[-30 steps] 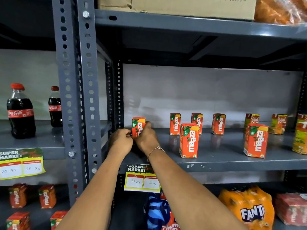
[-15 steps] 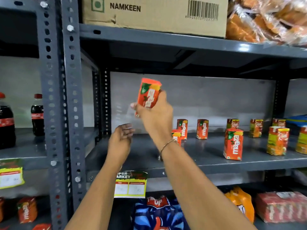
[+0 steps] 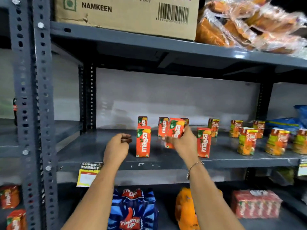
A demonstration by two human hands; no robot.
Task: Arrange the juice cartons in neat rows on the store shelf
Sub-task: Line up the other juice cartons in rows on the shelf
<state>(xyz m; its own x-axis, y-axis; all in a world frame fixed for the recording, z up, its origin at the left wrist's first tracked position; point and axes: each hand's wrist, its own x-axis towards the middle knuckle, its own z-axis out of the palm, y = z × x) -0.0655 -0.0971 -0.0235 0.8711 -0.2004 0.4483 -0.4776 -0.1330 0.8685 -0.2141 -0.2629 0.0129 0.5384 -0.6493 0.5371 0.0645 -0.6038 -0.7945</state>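
Note:
My right hand grips an orange Maaza carton, tilted, just above the grey middle shelf, between two front Maaza cartons. One front Maaza carton stands to its left, another to its right. Behind them stand more Maaza cartons in a back row. My left hand hovers over the shelf left of the front carton, fingers curled, holding nothing. Several green-and-orange Real cartons stand scattered further right.
A grey perforated upright stands at the left. The shelf above holds a Namkeen cardboard box and bagged snacks. Below lie a Thums Up pack, an orange pack and a red pack.
My right hand lifted a Maaza carton from the shelf's left end, raised it, then brought it down rightward between the front cartons. My left hand let go and followed right.

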